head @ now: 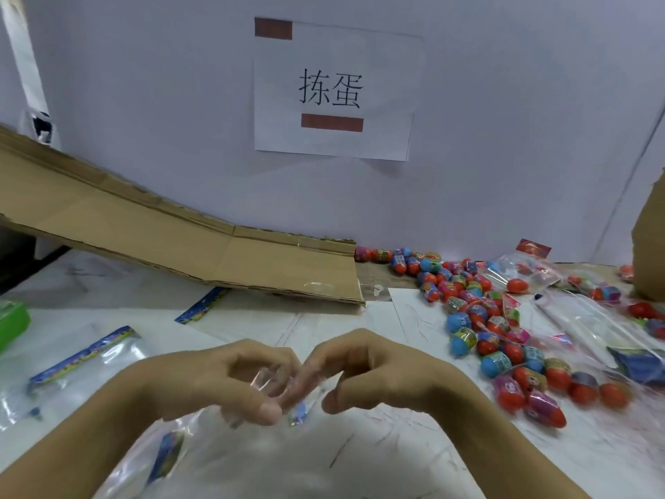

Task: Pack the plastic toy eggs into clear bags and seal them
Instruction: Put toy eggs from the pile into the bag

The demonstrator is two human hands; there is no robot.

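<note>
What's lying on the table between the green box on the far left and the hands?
In the head view, empty clear bags with blue header strips lie flat between the green box and the left hand, which grips another clear bag.

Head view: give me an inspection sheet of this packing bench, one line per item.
Surface: white table, scuffed with pen marks.
Job's things: loose pile of toy eggs on the right; clear bag between both hands; empty bags lying flat on the left.
Clutter: flattened cardboard leaning against the wall; green box at the left edge; more bags among the eggs at the right.
Grippers: left hand and right hand both pinch the clear bag's top.
Cables: nothing seen.
Surroundings: white wall with a taped paper sign; brown cardboard at the right edge.
</note>
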